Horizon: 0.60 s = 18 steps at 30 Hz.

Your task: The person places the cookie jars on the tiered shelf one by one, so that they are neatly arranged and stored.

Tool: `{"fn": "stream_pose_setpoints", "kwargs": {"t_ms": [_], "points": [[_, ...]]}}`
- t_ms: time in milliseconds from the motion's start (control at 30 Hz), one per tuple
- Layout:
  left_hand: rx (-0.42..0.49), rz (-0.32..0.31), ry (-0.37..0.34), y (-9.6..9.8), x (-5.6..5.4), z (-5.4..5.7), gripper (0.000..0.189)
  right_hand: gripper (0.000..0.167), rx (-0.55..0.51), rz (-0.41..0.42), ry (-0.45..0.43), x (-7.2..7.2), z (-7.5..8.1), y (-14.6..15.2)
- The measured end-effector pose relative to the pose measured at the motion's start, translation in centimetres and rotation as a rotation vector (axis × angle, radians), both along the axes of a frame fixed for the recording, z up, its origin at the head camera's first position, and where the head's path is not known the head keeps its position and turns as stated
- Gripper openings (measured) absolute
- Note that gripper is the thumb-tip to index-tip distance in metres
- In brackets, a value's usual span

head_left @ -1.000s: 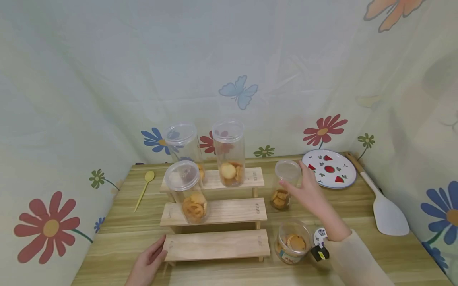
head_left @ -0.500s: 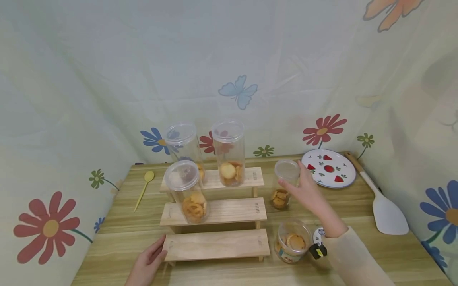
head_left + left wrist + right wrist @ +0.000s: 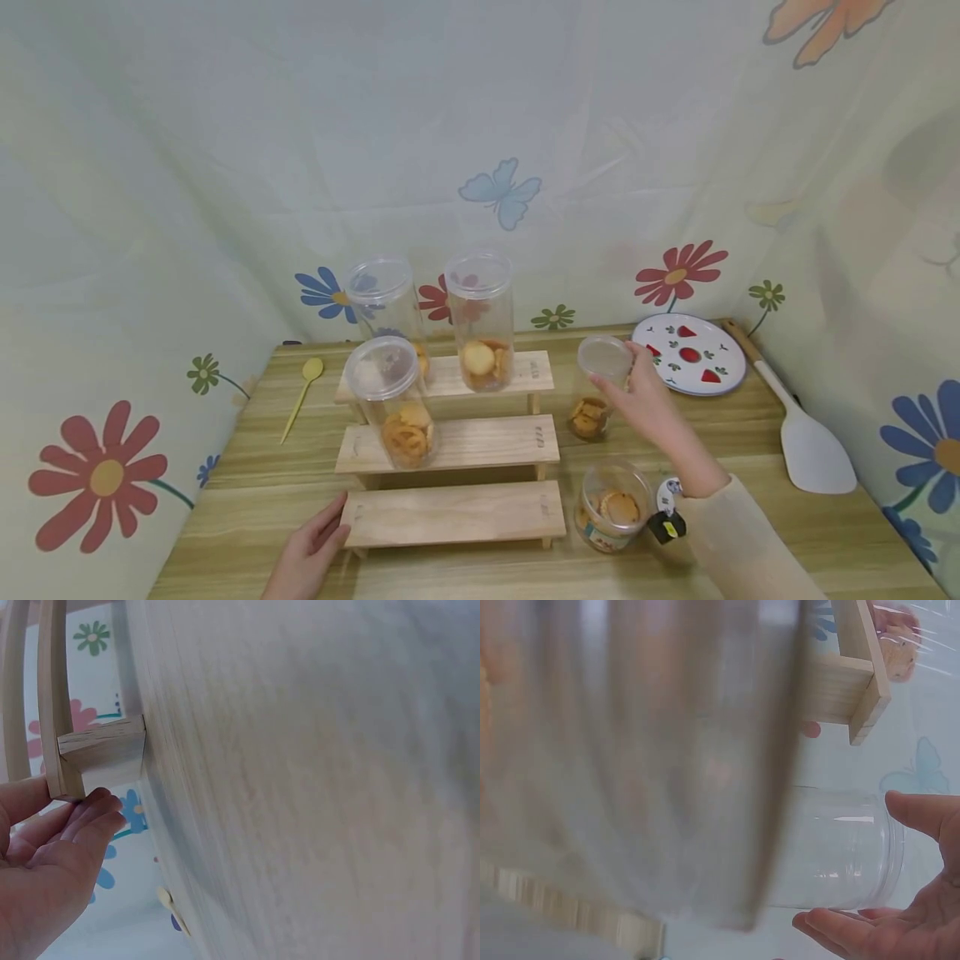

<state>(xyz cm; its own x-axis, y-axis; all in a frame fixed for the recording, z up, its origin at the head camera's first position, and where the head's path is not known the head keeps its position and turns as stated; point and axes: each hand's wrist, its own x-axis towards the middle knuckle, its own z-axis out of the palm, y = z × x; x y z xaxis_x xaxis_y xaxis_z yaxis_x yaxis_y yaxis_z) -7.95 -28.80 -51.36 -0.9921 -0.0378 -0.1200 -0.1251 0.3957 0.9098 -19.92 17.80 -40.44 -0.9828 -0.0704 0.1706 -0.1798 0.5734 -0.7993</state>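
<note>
My right hand (image 3: pixel 651 406) grips a clear lidded jar (image 3: pixel 588 385) near its top, thumb on one side and fingers on the other. Small brown cookies (image 3: pixel 588 417) lie in its bottom, and it stands on the table right of a three-step wooden rack. In the right wrist view the thumb and fingers (image 3: pixel 840 930) flank the jar's lid end (image 3: pixel 891 851). My left hand (image 3: pixel 309 546) touches the left end of the lowest step (image 3: pixel 453 512) with extended fingers. The left wrist view shows these fingers (image 3: pixel 94 817) against the board end (image 3: pixel 67 784).
Two tall cookie jars (image 3: pixel 483 333) stand on the top step and one (image 3: pixel 390 408) on the middle step. A wide short jar (image 3: pixel 611 512), close before the right wrist camera, stands by my forearm. A patterned plate (image 3: pixel 708 333), white spatula (image 3: pixel 813 450) and yellow spoon (image 3: pixel 300 396) lie around.
Almost nothing differs. My right hand and the top of the jar have shifted very slightly; my left hand stays at the rack.
</note>
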Motion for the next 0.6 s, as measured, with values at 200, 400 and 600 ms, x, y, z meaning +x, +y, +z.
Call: {"fn": "stream_pose_setpoints", "kwargs": {"t_ms": [200,400,600], "points": [[-0.010,-0.012,0.015,-0.04,0.02,0.05,0.049,0.080,-0.017,-0.018,-0.040,0.19,0.25,0.00],[-0.004,-0.010,0.019,0.01,0.10,0.11,0.049,0.083,-0.027,-0.020,-0.063,0.31,0.39,-0.07],[-0.002,-0.012,0.015,0.03,0.04,0.16,0.049,0.089,0.037,-0.016,-0.057,0.42,0.69,-0.05]]}}
